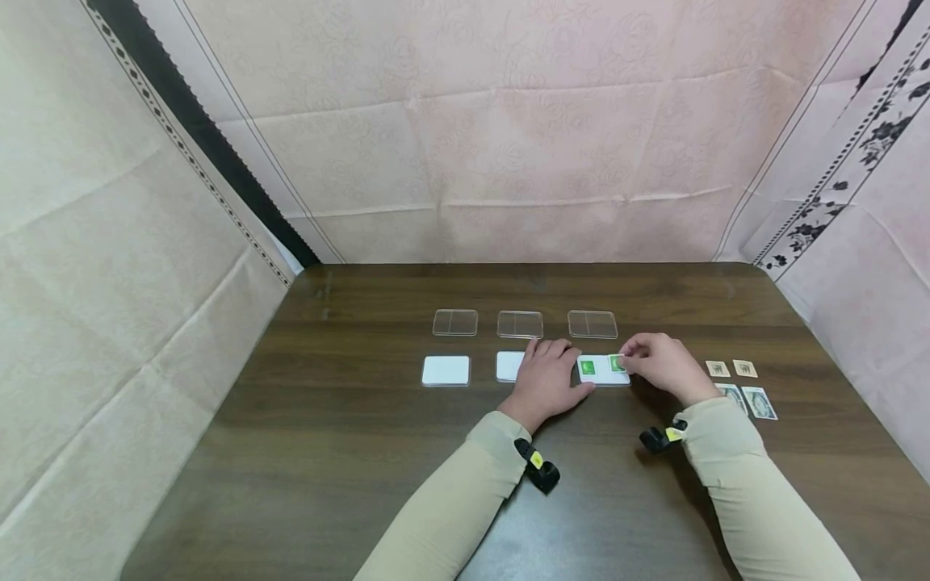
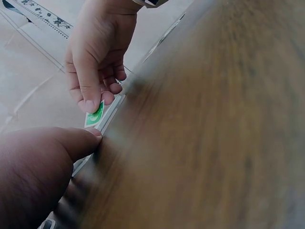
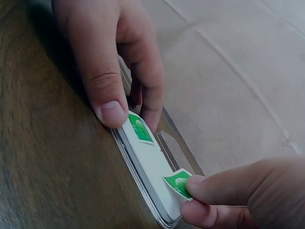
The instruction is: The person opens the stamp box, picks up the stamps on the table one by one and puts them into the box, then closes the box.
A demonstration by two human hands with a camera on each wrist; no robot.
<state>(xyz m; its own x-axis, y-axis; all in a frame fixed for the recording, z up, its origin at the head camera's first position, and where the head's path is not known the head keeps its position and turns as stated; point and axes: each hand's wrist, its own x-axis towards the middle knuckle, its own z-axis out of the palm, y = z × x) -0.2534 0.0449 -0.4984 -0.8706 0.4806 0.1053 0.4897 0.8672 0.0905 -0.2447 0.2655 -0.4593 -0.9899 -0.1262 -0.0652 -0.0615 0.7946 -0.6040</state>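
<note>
My right hand (image 1: 661,365) pinches a green stamp (image 3: 178,183) by its edge between thumb and forefinger. The stamp is over the right end of a flat white case (image 1: 601,375), slightly tilted; whether it touches the surface I cannot tell. Another green stamp (image 3: 141,129) lies flat on the case's left end. My left hand (image 1: 548,379) holds that end, thumb (image 3: 113,113) at the near edge and fingers at the far side. A second white case (image 1: 508,365) is partly hidden behind the left hand, and a third white case (image 1: 446,370) lies farther left.
Three clear plastic lids (image 1: 455,322) lie in a row farther back on the brown wooden table (image 1: 349,452). Right of my right hand are two small pale stamps (image 1: 718,369) and two larger bluish stamps (image 1: 760,403), one partly covered by the wrist. Pale cloth (image 1: 508,161) hangs around the table.
</note>
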